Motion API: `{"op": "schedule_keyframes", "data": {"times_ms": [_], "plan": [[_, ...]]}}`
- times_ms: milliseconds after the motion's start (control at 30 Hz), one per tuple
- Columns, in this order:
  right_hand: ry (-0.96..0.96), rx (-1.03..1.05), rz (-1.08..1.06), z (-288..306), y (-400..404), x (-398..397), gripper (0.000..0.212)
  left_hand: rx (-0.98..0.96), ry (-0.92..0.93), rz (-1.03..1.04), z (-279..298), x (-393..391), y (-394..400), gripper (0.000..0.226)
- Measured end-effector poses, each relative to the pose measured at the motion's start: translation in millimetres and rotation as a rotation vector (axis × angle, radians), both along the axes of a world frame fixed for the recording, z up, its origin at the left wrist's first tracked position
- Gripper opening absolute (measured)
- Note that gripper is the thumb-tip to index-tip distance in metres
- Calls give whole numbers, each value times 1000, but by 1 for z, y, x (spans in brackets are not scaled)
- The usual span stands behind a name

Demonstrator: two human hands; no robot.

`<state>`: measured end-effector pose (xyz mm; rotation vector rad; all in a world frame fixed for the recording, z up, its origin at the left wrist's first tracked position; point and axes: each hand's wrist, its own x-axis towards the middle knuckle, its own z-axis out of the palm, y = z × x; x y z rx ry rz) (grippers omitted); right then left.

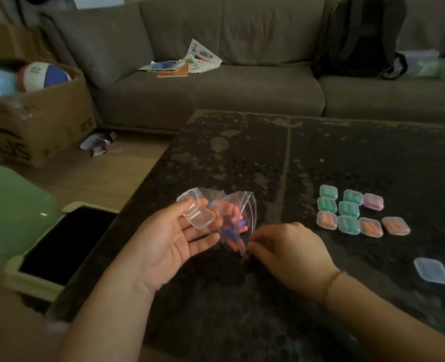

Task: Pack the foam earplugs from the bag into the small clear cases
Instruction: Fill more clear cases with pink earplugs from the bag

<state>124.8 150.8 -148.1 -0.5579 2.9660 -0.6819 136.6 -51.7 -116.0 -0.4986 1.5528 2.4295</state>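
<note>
the left hand [169, 239] is held palm up over the near part of the dark table [255, 158], fingers straight and slightly spread, with an open clear case [197, 214] resting across the fingertips, its lid hinged back. just beside those fingers, between the two hands, sits the crumpled clear bag [238, 220] holding pink and blue foam earplugs [231, 218]. the right hand [289, 254] lies knuckles up at the bag's near edge, its fingertips drawn together and pinching the plastic; whether an earplug is caught in the pinch cannot be told. well to the right on the table lie the filled cases [351, 215] in a loose cluster, green, orange and pink inside. empty closed cases [431, 270] lie at the right edge. a grey sofa [216, 90] stands beyond the table, and a cardboard box [33, 121] sits on the floor at left.
</note>
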Motion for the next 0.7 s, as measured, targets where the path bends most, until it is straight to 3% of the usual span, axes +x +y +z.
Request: {"op": "schedule_keyframes", "data": {"times_ms": [433, 567, 700], "plan": [[-46, 156, -55, -6, -18, -6, 33, 60, -79, 27, -2, -1, -5, 32], [-51, 35, -121, 2, -9, 0, 26, 31, -64, -7, 0, 0, -1, 32], [140, -167, -191, 17, -6, 11, 27, -9, -29, -82, -1, 2, 3, 35]]}}
